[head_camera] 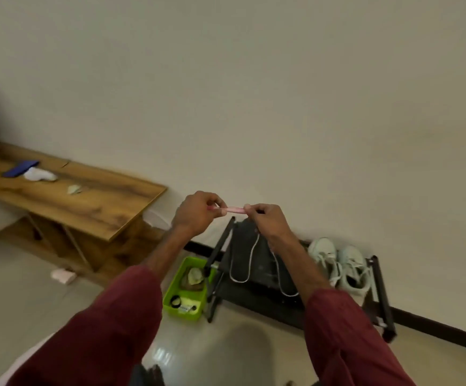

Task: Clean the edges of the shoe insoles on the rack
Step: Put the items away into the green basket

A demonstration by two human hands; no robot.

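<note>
Two dark insoles with pale edges [241,254] lie side by side on the top of a low black rack [379,296] against the wall. Above them, my left hand [195,214] and my right hand [265,218] pinch the two ends of a small pink strip [235,209], held level between them. My right forearm covers part of the right insole [283,277]. What the pink thing is cannot be told.
A pair of white sneakers [340,263] sits on the rack's right half. A green bin [186,291] with cloths and small items stands on the floor left of the rack. A wooden bench [92,201] with a blue object and white cloth runs along the wall at left.
</note>
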